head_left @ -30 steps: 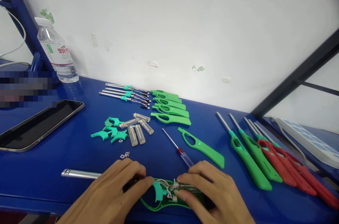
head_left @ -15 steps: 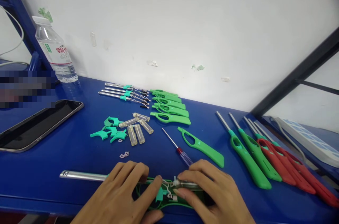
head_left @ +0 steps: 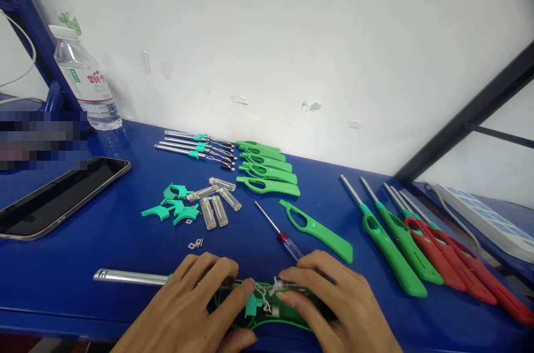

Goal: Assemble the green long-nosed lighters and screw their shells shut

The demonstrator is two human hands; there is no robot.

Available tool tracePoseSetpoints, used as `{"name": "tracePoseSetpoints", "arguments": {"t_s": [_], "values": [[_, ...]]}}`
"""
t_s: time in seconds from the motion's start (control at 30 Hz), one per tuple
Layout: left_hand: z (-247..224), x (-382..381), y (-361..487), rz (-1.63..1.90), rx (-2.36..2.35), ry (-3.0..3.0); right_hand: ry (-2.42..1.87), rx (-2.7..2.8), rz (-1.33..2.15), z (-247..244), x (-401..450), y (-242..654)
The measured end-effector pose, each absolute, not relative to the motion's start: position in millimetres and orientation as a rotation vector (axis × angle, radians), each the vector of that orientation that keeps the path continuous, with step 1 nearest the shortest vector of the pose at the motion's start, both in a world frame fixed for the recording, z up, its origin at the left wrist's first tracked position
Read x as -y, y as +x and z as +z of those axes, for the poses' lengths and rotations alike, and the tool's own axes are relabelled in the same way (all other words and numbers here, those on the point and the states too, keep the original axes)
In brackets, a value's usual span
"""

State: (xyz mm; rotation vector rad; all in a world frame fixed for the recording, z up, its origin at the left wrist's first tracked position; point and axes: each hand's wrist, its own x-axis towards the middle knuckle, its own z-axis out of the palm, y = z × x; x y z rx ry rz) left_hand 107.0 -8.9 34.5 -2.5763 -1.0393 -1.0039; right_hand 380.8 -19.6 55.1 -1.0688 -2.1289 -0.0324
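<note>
At the table's front edge lies an opened green lighter shell half (head_left: 287, 315), with a metal tube (head_left: 129, 277) pointing left. My left hand (head_left: 187, 308) is closed on its left part, fingers bent over the shell. Beneath the index fingertip shows a teal trigger (head_left: 251, 306), with white wires (head_left: 265, 297) just right of it. My right hand (head_left: 346, 303) pinches a clear fuel tank (head_left: 286, 286) between thumb and fingers at the shell's right part. Most of the tank is hidden by the fingers; I cannot tell whether it is fully seated.
Beyond my hands lie a screwdriver (head_left: 287, 242), a loose green shell half (head_left: 321, 233), several clear tanks (head_left: 219, 211), teal triggers (head_left: 177, 207), tube assemblies (head_left: 196, 147) and stacked green shells (head_left: 269, 186). Whole lighters (head_left: 392, 253) lie right; a phone (head_left: 62, 197) and bottle (head_left: 89, 86) left.
My right thumb and the fuel tank have shifted slightly, and more of the green shell shows under the thumb. My left hand stays almost still.
</note>
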Motion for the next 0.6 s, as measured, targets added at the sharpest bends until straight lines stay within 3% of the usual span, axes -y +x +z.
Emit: {"name": "tracePoseSetpoints", "arguments": {"t_s": [0.23,0.6], "values": [[61,-5,116,-0.946,1.043,-2.595,-1.115,2.213,0.137,48,25,388],[14,8,102,-1.101,0.962,-2.565,-1.018,2.16,-0.005,60,18,381]]}}
